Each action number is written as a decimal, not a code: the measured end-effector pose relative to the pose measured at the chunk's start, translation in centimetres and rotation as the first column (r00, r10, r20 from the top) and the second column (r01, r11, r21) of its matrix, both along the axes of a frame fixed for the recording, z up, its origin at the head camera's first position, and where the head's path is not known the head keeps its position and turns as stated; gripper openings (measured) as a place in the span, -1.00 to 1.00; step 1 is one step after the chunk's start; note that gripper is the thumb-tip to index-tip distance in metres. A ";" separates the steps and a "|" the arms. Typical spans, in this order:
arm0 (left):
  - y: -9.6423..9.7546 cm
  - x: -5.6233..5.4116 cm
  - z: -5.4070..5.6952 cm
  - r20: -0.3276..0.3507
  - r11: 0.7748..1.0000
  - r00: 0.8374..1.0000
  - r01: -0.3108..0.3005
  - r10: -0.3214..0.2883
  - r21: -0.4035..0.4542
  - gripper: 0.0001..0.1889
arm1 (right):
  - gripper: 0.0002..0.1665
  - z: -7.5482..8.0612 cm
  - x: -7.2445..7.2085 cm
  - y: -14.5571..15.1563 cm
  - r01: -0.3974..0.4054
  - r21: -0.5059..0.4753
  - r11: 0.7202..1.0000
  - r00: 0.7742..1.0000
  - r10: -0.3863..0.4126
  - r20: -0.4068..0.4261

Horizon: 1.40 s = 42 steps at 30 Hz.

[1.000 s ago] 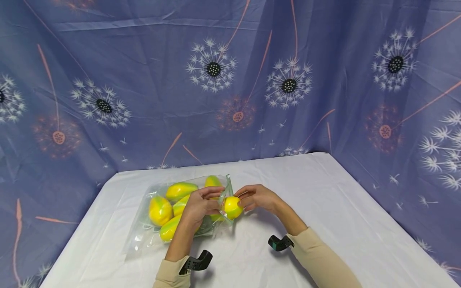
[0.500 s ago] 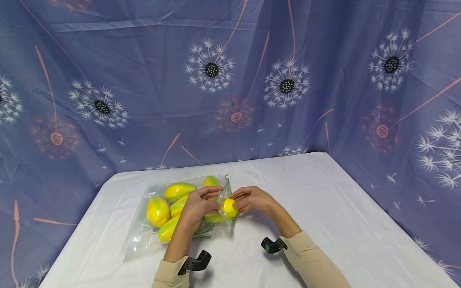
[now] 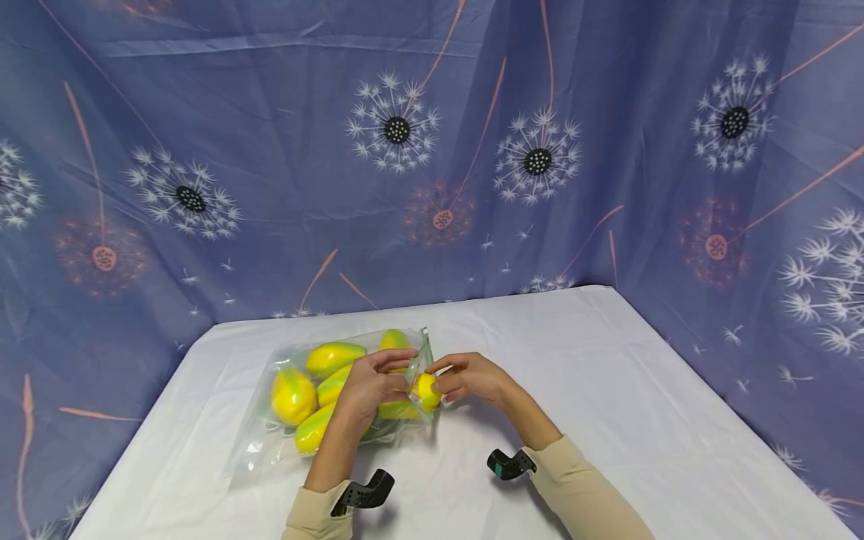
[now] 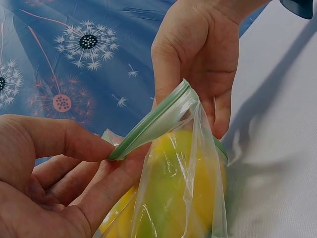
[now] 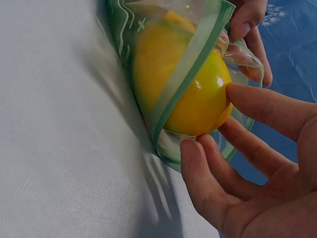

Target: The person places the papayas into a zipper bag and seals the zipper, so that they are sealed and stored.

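Note:
A clear zip bag point(image 3: 253, 450) with a green zip edge lies on the table, holding several yellow-green mangoes point(image 3: 293, 397). My left hand point(image 3: 367, 386) lies over the bag's mouth, and in the left wrist view its thumb and fingers pinch the green zip edge point(image 4: 153, 119). At the opening, another mango point(image 5: 208, 96) is mostly inside the bag, its rounded end sticking out past the zip. My right hand point(image 3: 472, 375) holds that end with fingertips and thumb around it. Plastic and the left hand partly hide the mangoes behind.
A white cloth covers the table point(image 3: 607, 390). Behind and beside it hangs a blue curtain point(image 3: 304, 150) with a dandelion print. Black camera mounts point(image 3: 364, 491) sit on both wrists.
My right hand has moved left, and the mango it holds has gone further into the bag's mouth. The left hand keeps its pinch on the zip edge, almost still.

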<state>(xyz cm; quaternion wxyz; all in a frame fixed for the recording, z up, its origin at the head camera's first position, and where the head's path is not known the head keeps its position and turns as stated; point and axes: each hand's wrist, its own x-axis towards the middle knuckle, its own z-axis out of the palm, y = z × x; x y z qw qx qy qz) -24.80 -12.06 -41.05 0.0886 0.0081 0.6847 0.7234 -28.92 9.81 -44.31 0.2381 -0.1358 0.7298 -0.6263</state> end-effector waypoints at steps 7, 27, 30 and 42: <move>0.1 0.0 0.0 0.005 1.000 1.000 -0.007 0.007 -0.005 -0.43 | -0.53 0.1 0.2 -0.3 -0.013 -0.025 1.000 1.000 0.013 0.010; 0.2 0.0 0.1 -0.016 0.999 1.000 -0.027 0.027 -0.027 -0.45 | -0.53 0.1 0.3 0.1 -0.053 -0.040 0.998 0.997 0.055 0.060; 0.2 0.0 0.2 -0.017 0.999 1.000 -0.025 0.025 -0.027 -0.46 | -0.52 0.2 0.3 0.1 -0.070 -0.035 0.997 0.995 0.072 0.063; 0.3 -0.1 -0.1 -0.001 0.998 0.999 -0.039 0.039 -0.052 -0.46 | -0.47 -0.2 0.4 -0.2 -0.100 -0.020 0.995 0.992 0.102 0.079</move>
